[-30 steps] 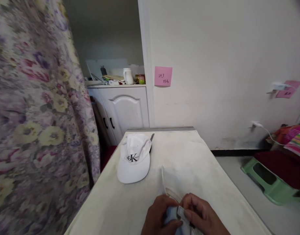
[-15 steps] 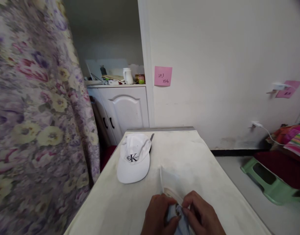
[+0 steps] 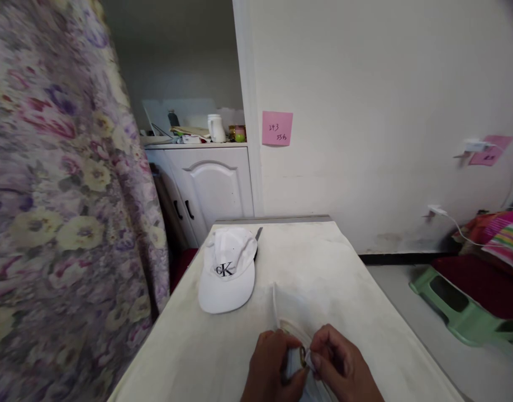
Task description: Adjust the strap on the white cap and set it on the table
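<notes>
At the near side of the table, a white fabric item, which looks like a cap, lies partly under both hands. My left hand is closed, with thumb and forefinger around a small brass-coloured buckle on it. Just right of the buckle, my right hand pinches a pale strap. The fingers hide much of the strap, and the item's near part runs out of the picture. A white baseball cap with black letters rests farther off to the left, its brim toward me.
A pale cloth covers the table. A dark strap shows behind the baseball cap. On the left hangs a floral curtain, beside a white cabinet. A green stool stands on the floor at right.
My right hand has shifted slightly up, its fingers drawn a little away from the left hand's. More of the buckle shows between them. My left hand is nearly still.
</notes>
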Available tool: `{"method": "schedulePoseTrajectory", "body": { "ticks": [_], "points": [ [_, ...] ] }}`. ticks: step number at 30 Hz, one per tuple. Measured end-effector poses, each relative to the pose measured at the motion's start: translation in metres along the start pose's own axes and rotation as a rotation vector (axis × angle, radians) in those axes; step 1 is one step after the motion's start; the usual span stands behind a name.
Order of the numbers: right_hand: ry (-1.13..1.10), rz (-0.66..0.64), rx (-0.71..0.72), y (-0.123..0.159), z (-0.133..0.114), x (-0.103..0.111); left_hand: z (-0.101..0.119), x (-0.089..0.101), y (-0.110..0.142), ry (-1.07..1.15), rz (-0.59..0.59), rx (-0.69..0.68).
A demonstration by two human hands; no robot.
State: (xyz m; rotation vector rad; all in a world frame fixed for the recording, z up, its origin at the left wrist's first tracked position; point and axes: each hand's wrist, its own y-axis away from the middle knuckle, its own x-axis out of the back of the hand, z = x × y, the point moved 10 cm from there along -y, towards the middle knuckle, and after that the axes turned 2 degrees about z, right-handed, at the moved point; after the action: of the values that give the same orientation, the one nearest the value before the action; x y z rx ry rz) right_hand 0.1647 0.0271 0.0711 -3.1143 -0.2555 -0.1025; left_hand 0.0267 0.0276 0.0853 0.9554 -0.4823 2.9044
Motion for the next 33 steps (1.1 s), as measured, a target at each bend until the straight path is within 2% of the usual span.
{"method": "schedulePoseTrajectory", "body": {
  "ticks": [5, 16, 23, 28, 33],
  "points": [
    [0.151, 0.093, 0.038, 0.001, 0.002, 0.006, 0.009, -0.007, -0.001, -0.128, 0.006, -0.101],
    [0.232, 0.118, 0.039, 0.000, -0.002, 0.007, 0.032, -0.003, -0.004, -0.240, -0.118, -0.192],
    [0.050, 0.038, -0.033, -0.001, 0.004, 0.005, 0.044, -0.003, 0.000, -0.195, -0.093, -0.344],
    [-0.018, 0.007, -0.032, -0.002, 0.007, 0.004, 0.043, -0.004, 0.000, -0.192, -0.068, -0.383],
    [-0.055, -0.017, -0.040, -0.002, 0.009, 0.000, 0.037, -0.011, 0.002, -0.152, -0.123, -0.382]
  ]
}}
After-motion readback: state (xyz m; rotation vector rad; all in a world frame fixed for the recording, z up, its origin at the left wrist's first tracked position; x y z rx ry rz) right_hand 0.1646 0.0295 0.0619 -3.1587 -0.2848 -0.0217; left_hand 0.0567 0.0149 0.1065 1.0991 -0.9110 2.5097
